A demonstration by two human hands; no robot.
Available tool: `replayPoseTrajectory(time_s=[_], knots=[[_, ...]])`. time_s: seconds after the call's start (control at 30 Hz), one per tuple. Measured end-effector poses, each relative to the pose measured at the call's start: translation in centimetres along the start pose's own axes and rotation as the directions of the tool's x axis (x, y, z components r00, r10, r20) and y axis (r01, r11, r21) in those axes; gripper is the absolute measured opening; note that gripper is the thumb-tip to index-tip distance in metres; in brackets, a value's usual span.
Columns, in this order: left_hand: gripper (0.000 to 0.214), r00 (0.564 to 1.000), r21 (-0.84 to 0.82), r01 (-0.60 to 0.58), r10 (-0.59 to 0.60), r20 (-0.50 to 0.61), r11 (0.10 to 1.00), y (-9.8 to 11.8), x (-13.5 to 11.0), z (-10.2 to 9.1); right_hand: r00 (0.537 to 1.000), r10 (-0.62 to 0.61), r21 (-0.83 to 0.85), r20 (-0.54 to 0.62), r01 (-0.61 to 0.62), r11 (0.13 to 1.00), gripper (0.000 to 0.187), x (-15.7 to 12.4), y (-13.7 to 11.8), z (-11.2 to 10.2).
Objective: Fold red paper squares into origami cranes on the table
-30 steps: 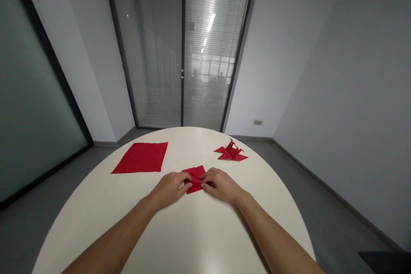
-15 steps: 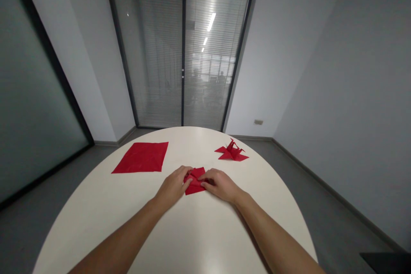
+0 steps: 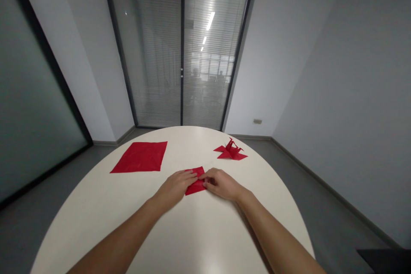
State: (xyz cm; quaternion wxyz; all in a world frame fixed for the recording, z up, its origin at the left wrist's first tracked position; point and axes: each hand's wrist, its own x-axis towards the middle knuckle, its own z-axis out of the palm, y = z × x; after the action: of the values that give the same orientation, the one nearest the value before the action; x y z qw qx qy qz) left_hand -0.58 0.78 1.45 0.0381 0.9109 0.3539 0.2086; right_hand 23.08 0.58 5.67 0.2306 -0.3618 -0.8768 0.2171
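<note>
A small folded red paper (image 3: 196, 185) lies on the round white table (image 3: 180, 231) in front of me. My left hand (image 3: 176, 185) rests on its left part with the fingers stretched flat over it. My right hand (image 3: 222, 184) presses its right edge, fingertips pinched against the paper. Much of the sheet is hidden under both hands.
A flat red paper square (image 3: 140, 156) lies at the table's far left. A finished red origami crane (image 3: 231, 151) stands at the far right. Glass doors with blinds (image 3: 181, 51) are behind the table, and grey floor surrounds it.
The raised flap of the red paper has been pressed down flat. My left hand has slid further over the paper with its fingers laid out; my right hand has barely shifted.
</note>
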Motion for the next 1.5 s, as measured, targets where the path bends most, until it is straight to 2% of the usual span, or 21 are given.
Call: replayPoseTrajectory(time_s=[0.2,0.3,0.53,0.77,0.93,1.1,1.17,1.23,1.33,1.5], knots=[[0.045,1.0,-0.047,-0.001,0.002,0.023,0.999,1.0,-0.1,-1.0,0.993,0.111,0.282,0.05,-0.121,0.952,0.031,-0.4,1.6,0.7],[0.041,0.999,-0.038,0.0,0.001,0.045,0.999,1.7,-0.3,-1.8,0.988,0.148,0.33,0.042,-0.154,0.931,0.03,-0.5,2.2,1.0],[0.046,0.995,0.01,0.029,-0.03,0.1,1.0,2.3,-0.6,-1.8,0.977,0.206,0.131,0.059,-0.213,0.968,0.03,-0.7,1.6,0.0],[0.052,0.993,0.032,0.004,-0.008,0.117,0.999,2.1,-0.9,-1.8,0.978,0.2,0.093,0.054,-0.204,0.975,0.02,-1.0,1.3,-0.6],[0.048,0.995,0.054,-0.008,0.003,0.098,0.999,2.1,-0.9,-1.8,0.982,0.179,0.09,0.066,-0.185,0.979,0.02,-1.1,1.7,-0.7],[0.048,0.996,0.071,-0.019,0.012,0.093,0.997,2.2,-0.9,-1.7,0.982,0.167,0.015,0.092,-0.169,0.986,0.021,-1.0,1.7,-0.8],[0.048,0.995,0.08,-0.008,0.0,0.098,0.997,2.2,-0.9,-1.7,0.988,0.132,-0.047,0.08,-0.129,0.991,0.022,-1.0,1.4,-0.9],[0.047,0.996,0.078,-0.002,-0.006,0.093,0.997,2.2,-0.9,-1.7,0.996,0.048,-0.12,0.069,-0.039,0.992,0.026,-0.9,1.0,-1.2],[0.048,0.995,0.09,-0.001,-0.008,0.104,0.996,2.3,-0.9,-1.7,0.992,-0.057,-0.224,0.112,0.081,0.971,0.027,-0.9,0.4,-1.6],[0.052,0.99,0.196,0.066,-0.089,0.111,0.978,2.5,-0.7,-1.7,0.985,-0.058,-0.345,0.161,0.111,0.932,0.019,-0.7,-0.4,-1.8]])
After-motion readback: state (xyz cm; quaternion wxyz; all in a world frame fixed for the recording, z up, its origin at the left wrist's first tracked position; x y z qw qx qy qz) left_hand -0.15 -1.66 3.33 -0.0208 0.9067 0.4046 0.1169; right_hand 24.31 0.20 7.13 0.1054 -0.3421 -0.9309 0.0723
